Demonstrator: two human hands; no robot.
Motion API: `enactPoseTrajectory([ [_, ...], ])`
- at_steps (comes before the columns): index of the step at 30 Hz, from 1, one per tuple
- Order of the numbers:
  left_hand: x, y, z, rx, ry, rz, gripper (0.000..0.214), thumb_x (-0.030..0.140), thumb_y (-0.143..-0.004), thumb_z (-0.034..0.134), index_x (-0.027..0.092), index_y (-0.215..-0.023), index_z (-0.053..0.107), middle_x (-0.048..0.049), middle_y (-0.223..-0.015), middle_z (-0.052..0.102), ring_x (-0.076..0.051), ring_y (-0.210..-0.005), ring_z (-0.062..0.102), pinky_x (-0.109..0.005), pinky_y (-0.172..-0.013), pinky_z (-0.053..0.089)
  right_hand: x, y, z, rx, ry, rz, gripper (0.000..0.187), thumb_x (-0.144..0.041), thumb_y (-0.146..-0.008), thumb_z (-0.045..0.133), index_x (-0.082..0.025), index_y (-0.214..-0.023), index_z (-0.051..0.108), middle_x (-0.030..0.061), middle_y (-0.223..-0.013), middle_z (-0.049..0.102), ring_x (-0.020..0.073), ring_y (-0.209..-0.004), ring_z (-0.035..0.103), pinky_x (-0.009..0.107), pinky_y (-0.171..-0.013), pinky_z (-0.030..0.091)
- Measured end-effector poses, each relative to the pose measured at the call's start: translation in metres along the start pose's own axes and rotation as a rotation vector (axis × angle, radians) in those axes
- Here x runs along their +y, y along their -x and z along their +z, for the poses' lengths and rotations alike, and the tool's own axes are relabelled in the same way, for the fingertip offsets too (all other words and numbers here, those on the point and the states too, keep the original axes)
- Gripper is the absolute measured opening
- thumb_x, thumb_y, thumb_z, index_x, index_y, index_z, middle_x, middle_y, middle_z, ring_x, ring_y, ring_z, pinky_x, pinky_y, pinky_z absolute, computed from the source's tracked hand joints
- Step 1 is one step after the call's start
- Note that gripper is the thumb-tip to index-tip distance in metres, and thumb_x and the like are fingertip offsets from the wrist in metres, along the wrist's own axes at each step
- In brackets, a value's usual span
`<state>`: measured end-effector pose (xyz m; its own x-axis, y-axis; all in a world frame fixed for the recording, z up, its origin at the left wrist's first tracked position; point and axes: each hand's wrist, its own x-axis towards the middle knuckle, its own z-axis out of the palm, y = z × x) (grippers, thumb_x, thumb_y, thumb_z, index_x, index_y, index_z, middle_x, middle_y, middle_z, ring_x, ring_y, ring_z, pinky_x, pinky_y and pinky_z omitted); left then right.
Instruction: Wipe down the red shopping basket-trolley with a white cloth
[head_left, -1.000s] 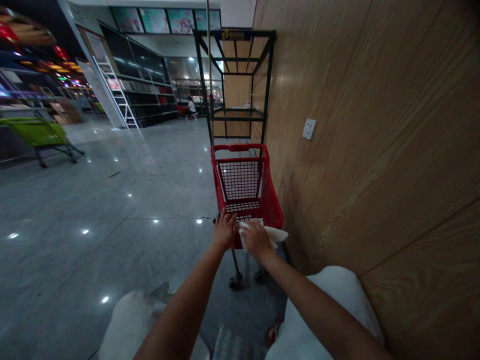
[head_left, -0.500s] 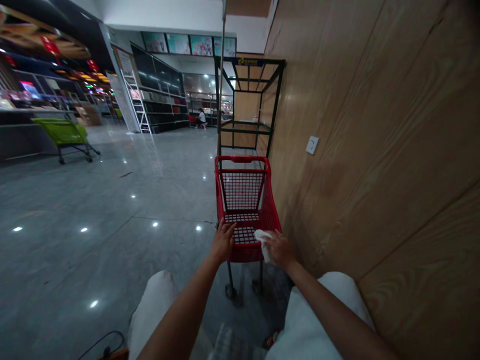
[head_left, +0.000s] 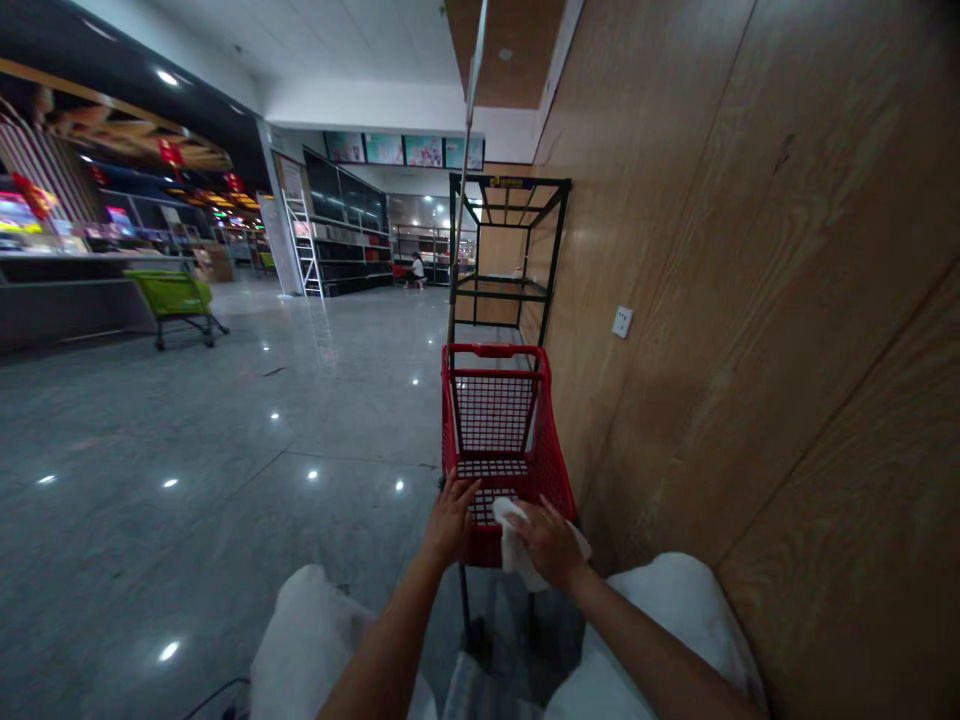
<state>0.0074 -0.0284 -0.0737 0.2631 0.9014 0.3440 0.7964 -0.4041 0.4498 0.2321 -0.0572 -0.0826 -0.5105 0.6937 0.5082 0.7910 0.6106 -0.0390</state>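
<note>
A red wire-mesh shopping cart (head_left: 491,351) stands just ahead of me, beside the wooden wall. My left hand (head_left: 451,525) grips the cart's near rim, fingers spread over the mesh. My right hand (head_left: 551,545) presses a crumpled white cloth (head_left: 512,540) against the same rim, and part of the cloth hangs below it. The cart's basket holds nothing I can see. Its lower frame and wheels are mostly hidden beneath my arms and in shadow.
A wood-panelled wall (head_left: 750,300) with a white socket (head_left: 622,322) runs along the right. A black metal shelf frame (head_left: 510,240) stands beyond the cart. Left lies polished grey floor (head_left: 225,500), with a green cart (head_left: 171,295), a ladder (head_left: 305,245) and a distant seated person (head_left: 416,270).
The view has tilted upward, so the cart sits lower in the picture. The white cloth has shifted along the near rim and now hangs further over it.
</note>
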Motion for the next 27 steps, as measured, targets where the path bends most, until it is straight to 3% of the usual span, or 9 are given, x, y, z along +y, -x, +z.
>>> enactPoseTrajectory([
  [4,0.01,-0.003,0.005,0.031,0.017,-0.039,0.06,0.007,-0.079,0.037,0.022,-0.137,0.046,-0.0073,-0.137,0.048,-0.024,-0.145,0.011,-0.05,-0.116,0.025,0.012,0.011,-0.014,-0.001,0.041,0.199,0.031,-0.018,-0.092,0.046,-0.027,-0.115,0.064,0.0066,-0.124,0.061,0.0225,-0.108,0.057,0.048,-0.106,0.029],
  [7,0.018,-0.005,0.016,0.077,0.059,-0.024,0.059,0.007,-0.078,0.038,0.02,-0.135,0.049,-0.008,-0.133,0.051,-0.024,-0.145,0.013,-0.048,-0.117,0.023,-0.016,-0.001,-0.01,0.018,0.006,0.314,0.028,-0.022,-0.093,0.045,-0.027,-0.109,0.067,0.0067,-0.118,0.063,0.0226,-0.103,0.058,0.043,-0.098,0.037],
  [11,0.014,-0.004,0.024,0.097,0.1,0.002,0.053,0.01,-0.082,0.038,0.019,-0.133,0.052,-0.0087,-0.132,0.052,-0.025,-0.145,0.013,-0.048,-0.117,0.023,-0.064,-0.026,0.004,0.027,-0.05,0.328,0.029,-0.021,-0.093,0.043,-0.024,-0.11,0.066,0.0091,-0.116,0.064,0.0241,-0.103,0.057,0.042,-0.095,0.038],
  [13,0.008,-0.001,0.02,0.076,0.109,0.02,0.053,0.011,-0.082,0.039,0.02,-0.132,0.052,-0.0079,-0.135,0.05,-0.025,-0.145,0.013,-0.048,-0.117,0.024,-0.071,-0.029,0.005,0.01,-0.058,0.283,0.031,-0.02,-0.093,0.042,-0.023,-0.116,0.063,0.0102,-0.12,0.062,0.0247,-0.105,0.056,0.043,-0.095,0.038],
  [17,-0.007,0.003,0.009,0.053,0.103,0.051,0.06,0.008,-0.078,0.04,0.024,-0.134,0.05,-0.0053,-0.137,0.046,-0.025,-0.145,0.012,-0.05,-0.117,0.022,-0.036,-0.008,-0.011,-0.112,-0.057,0.185,0.036,-0.019,-0.093,0.041,-0.027,-0.124,0.059,0.0077,-0.131,0.056,0.0233,-0.11,0.056,0.042,-0.098,0.039],
  [20,-0.012,0.001,0.007,0.072,0.121,0.061,0.062,0.005,-0.076,0.038,0.025,-0.134,0.051,-0.0052,-0.136,0.046,-0.025,-0.144,0.012,-0.051,-0.118,0.022,0.004,0.013,-0.028,-0.12,-0.02,0.276,0.037,-0.018,-0.093,0.039,-0.025,-0.121,0.061,0.0077,-0.133,0.056,0.023,-0.118,0.052,0.045,-0.107,0.029],
  [22,-0.011,-0.002,0.012,0.095,0.148,0.066,0.062,0.005,-0.075,0.038,0.025,-0.132,0.053,-0.0056,-0.134,0.047,-0.025,-0.144,0.014,-0.052,-0.118,0.021,0.017,0.016,-0.036,-0.117,-0.014,0.334,0.036,-0.018,-0.093,0.038,-0.025,-0.118,0.063,0.0077,-0.13,0.057,0.0223,-0.118,0.052,0.043,-0.109,0.028],
  [24,-0.007,-0.005,0.02,0.125,0.172,0.063,0.063,0.006,-0.074,0.039,0.025,-0.132,0.053,-0.0058,-0.132,0.048,-0.025,-0.143,0.015,-0.052,-0.118,0.02,0.012,0.007,-0.039,-0.119,-0.028,0.391,0.036,-0.018,-0.094,0.036,-0.024,-0.111,0.067,0.0071,-0.122,0.062,0.0213,-0.111,0.056,0.04,-0.106,0.031],
  [27,0.002,-0.01,0.03,0.144,0.203,0.045,0.062,0.006,-0.073,0.04,0.024,-0.131,0.054,-0.0069,-0.129,0.049,-0.025,-0.143,0.016,-0.051,-0.118,0.019,-0.021,-0.02,-0.033,-0.145,-0.072,0.408,0.036,-0.017,-0.093,0.035,-0.023,-0.103,0.07,0.0066,-0.108,0.067,0.0215,-0.102,0.059,0.036,-0.098,0.038],
])
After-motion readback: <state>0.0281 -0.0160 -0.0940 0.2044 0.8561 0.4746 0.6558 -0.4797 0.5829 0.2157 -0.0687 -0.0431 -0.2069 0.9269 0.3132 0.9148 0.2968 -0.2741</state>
